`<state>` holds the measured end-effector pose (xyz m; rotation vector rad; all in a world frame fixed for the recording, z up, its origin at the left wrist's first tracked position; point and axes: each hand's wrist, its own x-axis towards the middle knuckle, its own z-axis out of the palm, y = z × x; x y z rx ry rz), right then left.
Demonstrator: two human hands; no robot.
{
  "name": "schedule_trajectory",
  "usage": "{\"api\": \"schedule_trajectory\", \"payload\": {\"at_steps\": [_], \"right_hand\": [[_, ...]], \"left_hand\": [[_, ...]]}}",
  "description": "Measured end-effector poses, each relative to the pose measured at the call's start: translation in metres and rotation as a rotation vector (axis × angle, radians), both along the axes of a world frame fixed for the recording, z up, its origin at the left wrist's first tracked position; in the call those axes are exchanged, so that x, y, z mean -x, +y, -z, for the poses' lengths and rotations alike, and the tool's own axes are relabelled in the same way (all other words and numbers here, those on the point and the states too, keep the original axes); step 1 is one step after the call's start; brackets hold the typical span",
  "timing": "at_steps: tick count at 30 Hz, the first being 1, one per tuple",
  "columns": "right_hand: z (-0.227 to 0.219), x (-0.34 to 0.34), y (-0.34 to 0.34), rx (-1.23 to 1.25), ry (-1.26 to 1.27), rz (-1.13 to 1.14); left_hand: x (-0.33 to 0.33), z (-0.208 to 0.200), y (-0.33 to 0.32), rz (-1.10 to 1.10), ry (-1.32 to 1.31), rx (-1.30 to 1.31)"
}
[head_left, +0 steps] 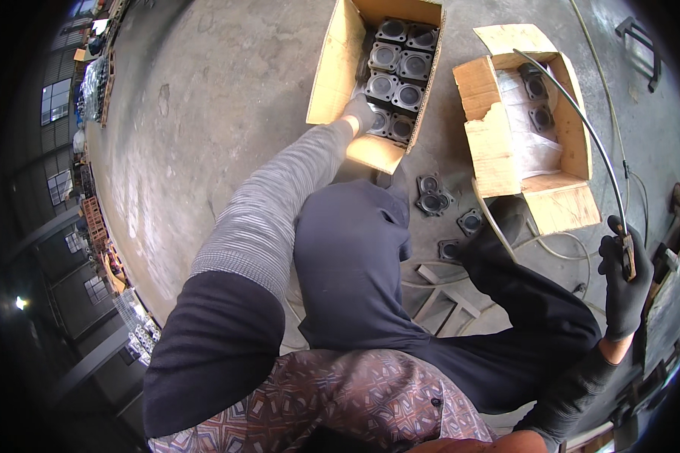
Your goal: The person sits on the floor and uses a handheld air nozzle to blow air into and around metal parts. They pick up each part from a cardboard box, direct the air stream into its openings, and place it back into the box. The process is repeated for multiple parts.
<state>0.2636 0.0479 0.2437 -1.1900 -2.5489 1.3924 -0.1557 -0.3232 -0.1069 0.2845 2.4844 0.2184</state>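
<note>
The head view shows the dark square-flanged metal castings in an open cardboard box between 12 and 1 o'clock; they stand in two columns, and eight of them are visible, each with a round centre and holes at the corners. The left hand, in a grey glove, is inside this box, at about 7 o'clock of the castings, near the lowest ones. Its fingers are partly hidden, so I cannot tell how far they are open or whether they grip something.

Just outside this box, toward 2 o'clock from the picture centre, a few loose castings lie on the concrete floor. Farther out at 2 o'clock is a second cardboard box, with a few castings and a clear plastic sheet in it.

At 3 o'clock, the right hand, in a black glove, is closed around the brown handle of a long curved rod. The rod bends up over the second box. At 4 o'clock, a metal frame lies on the floor between the legs.
</note>
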Motion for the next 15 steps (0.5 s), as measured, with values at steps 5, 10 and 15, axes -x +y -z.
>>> {"api": "schedule_trajectory", "payload": {"at_steps": [5,10,15], "right_hand": [[0.000,-0.007,0.002,0.035,-0.003,0.012],[0.000,-0.011,0.004,0.037,-0.011,0.026],[-0.003,-0.012,0.004,0.010,-0.054,0.032]], "left_hand": [[0.000,0.000,-0.008,0.010,0.079,0.065],[0.009,0.006,-0.007,0.210,-0.099,0.134],[-0.004,0.002,-0.005,0.206,-0.026,0.120]]}}
